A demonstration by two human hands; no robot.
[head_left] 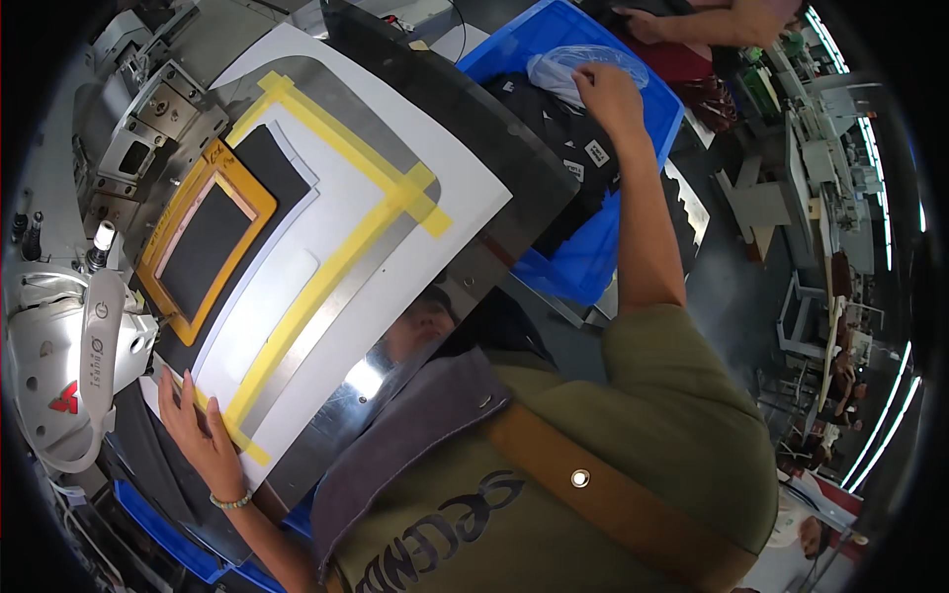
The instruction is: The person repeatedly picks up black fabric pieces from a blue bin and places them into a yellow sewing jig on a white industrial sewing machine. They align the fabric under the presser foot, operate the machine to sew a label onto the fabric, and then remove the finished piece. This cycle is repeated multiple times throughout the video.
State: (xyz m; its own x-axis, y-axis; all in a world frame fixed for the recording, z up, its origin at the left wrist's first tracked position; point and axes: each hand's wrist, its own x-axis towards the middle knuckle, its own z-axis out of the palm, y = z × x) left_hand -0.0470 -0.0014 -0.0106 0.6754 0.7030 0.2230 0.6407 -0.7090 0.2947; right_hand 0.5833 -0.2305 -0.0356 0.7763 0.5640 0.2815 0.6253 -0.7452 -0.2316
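My left hand [201,440] rests with fingers apart on the near left corner of a white sheet [395,259], beside yellow tape [326,282]. On the sheet, the tape borders a pale template, and a dark fabric panel [287,173] lies there under an amber frame [259,208] with a cut-out window. My right hand [611,99] is stretched out over a blue bin [583,282], its fingers curled together at a clear plastic bag [554,71]. Whatever those fingers hold, if anything, is hidden. Black fabric pieces [539,114] with small white labels lie in the bin below.
A sewing machine head [74,371] stands at the left, with metal clamp parts [163,109] above it. A shiny metal table plate [341,395] runs along my front. Another person's arm [692,28] reaches in beyond the bin. Workbenches with machines [830,178] line the right.
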